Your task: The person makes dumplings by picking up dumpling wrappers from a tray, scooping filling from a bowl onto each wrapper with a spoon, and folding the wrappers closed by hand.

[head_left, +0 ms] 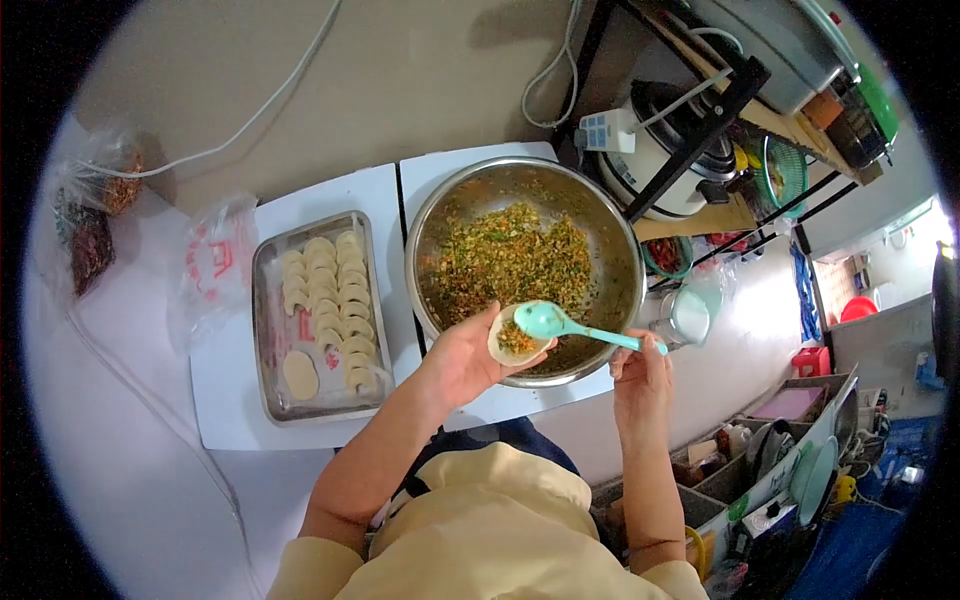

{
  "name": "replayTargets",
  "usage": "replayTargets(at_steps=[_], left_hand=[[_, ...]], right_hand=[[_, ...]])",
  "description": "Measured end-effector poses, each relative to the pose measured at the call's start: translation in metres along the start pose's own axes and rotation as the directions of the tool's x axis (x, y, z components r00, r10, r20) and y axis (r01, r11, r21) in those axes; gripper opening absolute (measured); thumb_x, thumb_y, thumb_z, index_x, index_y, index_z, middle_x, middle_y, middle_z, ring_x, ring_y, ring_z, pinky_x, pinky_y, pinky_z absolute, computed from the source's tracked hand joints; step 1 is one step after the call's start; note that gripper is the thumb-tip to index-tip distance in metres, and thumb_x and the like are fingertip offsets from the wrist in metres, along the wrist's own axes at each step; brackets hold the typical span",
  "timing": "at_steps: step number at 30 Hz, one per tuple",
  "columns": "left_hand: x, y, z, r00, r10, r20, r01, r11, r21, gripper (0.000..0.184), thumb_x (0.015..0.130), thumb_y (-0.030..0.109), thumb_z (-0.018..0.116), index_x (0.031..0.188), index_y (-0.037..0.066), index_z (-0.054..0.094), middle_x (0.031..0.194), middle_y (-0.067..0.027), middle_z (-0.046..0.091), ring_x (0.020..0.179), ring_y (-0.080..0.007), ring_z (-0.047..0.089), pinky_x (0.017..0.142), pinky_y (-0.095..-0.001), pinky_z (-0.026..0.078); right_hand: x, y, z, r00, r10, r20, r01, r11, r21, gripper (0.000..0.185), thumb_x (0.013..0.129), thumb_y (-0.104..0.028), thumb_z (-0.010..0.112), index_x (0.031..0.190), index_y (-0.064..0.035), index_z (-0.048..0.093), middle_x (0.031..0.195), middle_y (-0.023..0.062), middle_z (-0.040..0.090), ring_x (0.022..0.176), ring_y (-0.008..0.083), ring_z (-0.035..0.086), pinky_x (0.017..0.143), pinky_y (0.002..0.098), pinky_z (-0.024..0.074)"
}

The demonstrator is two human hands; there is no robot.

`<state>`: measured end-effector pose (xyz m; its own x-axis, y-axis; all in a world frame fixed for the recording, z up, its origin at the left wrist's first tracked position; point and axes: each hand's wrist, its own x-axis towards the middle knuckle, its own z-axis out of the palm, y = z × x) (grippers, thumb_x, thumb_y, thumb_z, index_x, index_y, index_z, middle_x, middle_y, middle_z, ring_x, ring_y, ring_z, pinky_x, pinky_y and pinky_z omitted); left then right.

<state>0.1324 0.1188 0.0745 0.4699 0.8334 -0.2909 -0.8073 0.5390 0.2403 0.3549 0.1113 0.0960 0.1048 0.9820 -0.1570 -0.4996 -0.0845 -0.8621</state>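
A round dumpling wrapper [497,345] with some chopped filling [516,340] on it lies in my left hand [462,358], fingers curled under it. My right hand [643,378] grips the handle of a turquoise spoon [545,320], whose bowl is over the wrapper. Both hands are at the near rim of a large steel bowl [424,215] holding chopped vegetable filling [515,250]. To the left, a metal tray [262,330] carries rows of folded dumplings [325,290] and a flat stack of round wrappers [300,375].
A plastic bag [218,255] with red print lies left of the tray on the white table [225,400]. At the right stands a rack with a rice cooker [650,150] and a power strip [607,131]. Storage bins [705,475] stand lower right.
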Motion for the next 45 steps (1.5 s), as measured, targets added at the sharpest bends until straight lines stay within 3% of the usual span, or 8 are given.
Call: replayTargets(at_steps=[16,18,21,26,29,35,37,45], left_hand=[[-0.009,0.006,-0.027,0.981,0.115,-0.155,-0.096,0.988,0.123,0.046,0.097,0.025,0.041,0.131,-0.005,0.038,0.127,-0.0205,0.048,0.116,-0.0361,0.049,0.099,-0.0392,0.043],[-0.011,0.007,-0.028,0.982,0.125,-0.145,-0.108,0.987,0.119,0.046,0.096,0.024,0.043,0.131,-0.005,0.038,0.127,-0.0204,0.049,0.115,-0.0358,0.05,0.099,-0.0388,0.044],[-0.012,0.007,-0.032,0.975,0.177,-0.134,-0.158,0.978,0.138,0.047,0.095,0.023,0.045,0.132,-0.005,0.037,0.127,-0.0203,0.048,0.116,-0.0346,0.05,0.099,-0.0389,0.043],[-0.014,0.01,-0.036,0.968,0.229,-0.101,-0.212,0.966,0.149,0.048,0.094,0.02,0.047,0.132,-0.006,0.036,0.129,-0.0181,0.047,0.119,-0.0348,0.047,0.099,-0.039,0.044],[-0.017,0.013,-0.032,0.946,0.289,-0.147,-0.274,0.955,0.113,0.046,0.094,0.018,0.046,0.132,-0.007,0.035,0.131,-0.0167,0.046,0.12,-0.0354,0.046,0.099,-0.0393,0.044],[-0.02,0.017,-0.033,0.932,0.306,-0.196,-0.305,0.952,0.034,0.043,0.094,0.014,0.044,0.13,-0.007,0.035,0.132,-0.0161,0.045,0.121,-0.0359,0.045,0.1,-0.0409,0.044],[-0.023,0.019,-0.03,0.94,0.285,-0.19,-0.288,0.958,0.014,0.043,0.094,0.014,0.044,0.13,-0.007,0.035,0.132,-0.016,0.045,0.121,-0.0355,0.045,0.1,-0.0417,0.044],[-0.025,0.007,-0.035,0.96,0.237,-0.148,-0.237,0.971,0.018,0.043,0.096,0.017,0.041,0.132,-0.005,0.036,0.131,-0.0153,0.046,0.121,-0.0313,0.045,0.102,-0.0455,0.04]], right_hand=[[0.005,0.014,-0.034,0.977,-0.209,0.05,0.21,0.877,-0.432,0.02,0.092,-0.017,0.053,0.093,0.0005,0.062,0.075,0.0079,0.06,0.067,0.0149,0.056,0.061,0.0272,0.0427],[-0.001,0.017,-0.028,0.985,-0.055,0.165,0.163,0.622,-0.766,0.015,0.09,-0.013,0.056,0.093,-0.0006,0.064,0.08,0.011,0.061,0.072,0.0208,0.059,0.066,0.0298,0.0449],[-0.001,0.024,-0.019,0.928,-0.13,0.35,0.371,0.415,-0.83,0.014,0.086,-0.01,0.058,0.094,-0.0012,0.065,0.082,0.0147,0.06,0.076,0.0284,0.059,0.069,0.0326,0.0455],[-0.003,0.029,-0.011,0.898,-0.059,0.437,0.414,0.454,-0.789,0.016,0.084,-0.008,0.059,0.097,-0.0008,0.065,0.082,0.0161,0.059,0.079,0.0328,0.058,0.071,0.0363,0.045],[-0.002,0.03,-0.01,0.881,-0.007,0.473,0.427,0.44,-0.79,0.017,0.087,-0.009,0.057,0.097,0.0011,0.066,0.081,0.0129,0.059,0.075,0.0212,0.056,0.067,0.029,0.0443],[-0.005,0.036,-0.006,0.958,0.122,0.258,0.119,0.65,-0.751,0.018,0.089,-0.012,0.056,0.098,0.0009,0.065,0.078,0.013,0.064,0.065,0.0189,0.058,0.061,0.0294,0.0448],[-0.003,0.041,-0.014,0.991,0.108,0.077,-0.055,0.862,-0.504,0.021,0.091,-0.016,0.055,0.096,0.0024,0.064,0.076,0.0105,0.065,0.061,0.0127,0.057,0.055,0.0249,0.0423],[-0.007,0.022,-0.019,0.996,0.032,-0.088,-0.053,0.966,-0.254,0.028,0.091,-0.022,0.055,0.099,0.0039,0.061,0.075,0.0105,0.065,0.064,0.0136,0.059,0.056,0.0252,0.0425]])
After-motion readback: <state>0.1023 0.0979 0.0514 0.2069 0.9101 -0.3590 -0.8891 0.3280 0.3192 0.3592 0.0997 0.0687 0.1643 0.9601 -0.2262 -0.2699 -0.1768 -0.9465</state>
